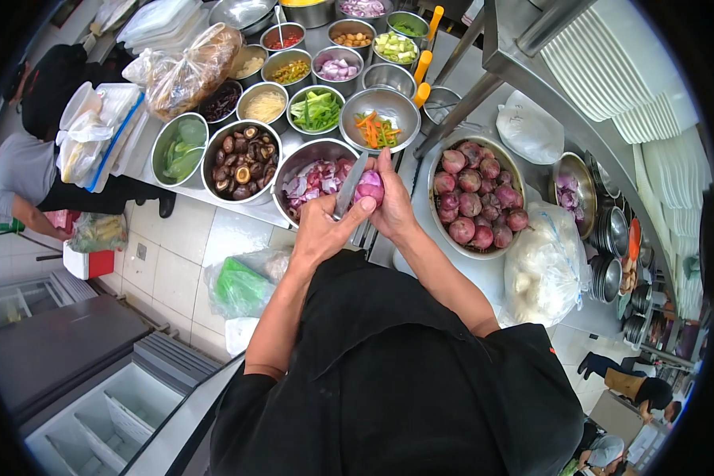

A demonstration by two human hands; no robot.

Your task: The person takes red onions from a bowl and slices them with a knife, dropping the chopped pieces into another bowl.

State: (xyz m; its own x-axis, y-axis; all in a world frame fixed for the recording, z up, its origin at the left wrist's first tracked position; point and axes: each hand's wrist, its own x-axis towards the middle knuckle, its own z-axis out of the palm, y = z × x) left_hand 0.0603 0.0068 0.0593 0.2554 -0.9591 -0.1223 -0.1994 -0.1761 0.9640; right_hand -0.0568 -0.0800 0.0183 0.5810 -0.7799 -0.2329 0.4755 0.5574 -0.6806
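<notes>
My left hand (pixel 316 230) is closed around a knife (pixel 351 186), its blade pointing up beside a peeled red onion (pixel 370 189). That onion sits in my right hand (pixel 394 202), whose fingers wrap round it. Just left of the blade is a metal pot of onion pieces (pixel 316 178). Above the onion stands a metal bowl (pixel 381 103) with orange and green pepper strips. To the right, a large metal bowl holds several unpeeled red onions (pixel 484 190).
Bowls of mushrooms (pixel 242 163), green leaves (pixel 316 109) and other cut food crowd the counter. A plastic bag (pixel 541 266) lies right of the onions. A metal shelf post (pixel 460 115) rises at right. One person (pixel 28 170) bends at far left; others are at lower right.
</notes>
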